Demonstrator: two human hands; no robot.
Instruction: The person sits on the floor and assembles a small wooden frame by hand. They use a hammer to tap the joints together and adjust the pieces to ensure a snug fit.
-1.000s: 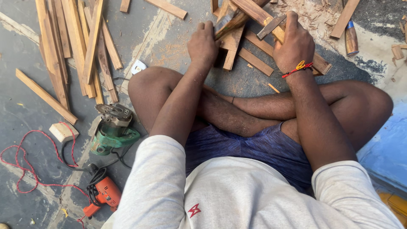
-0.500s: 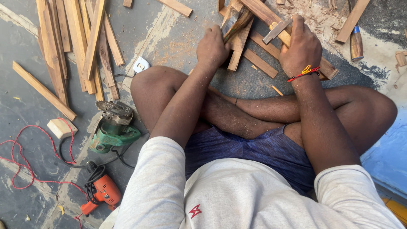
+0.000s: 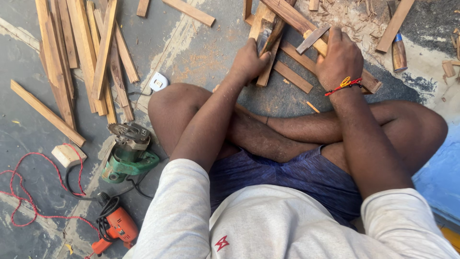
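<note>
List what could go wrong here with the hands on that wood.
1. Both the left hand and the right hand press bare on rough wooden strips; splinters seem likely.
2. The strips are stacked crosswise, so one could slip or tip under pressure and pinch fingers.
3. The green power saw lies close to the left knee, blade exposed, with its cord loose on the floor.

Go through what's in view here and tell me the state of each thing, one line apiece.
left hand: closed on a short wood strip
right hand: pressed down on a long wood batten
green circular saw: lying on the floor, not held
orange drill: lying on the floor, cord coiled beside it
wood slats: loose pile on the floor
wood block: lying flat by the red cord
</note>
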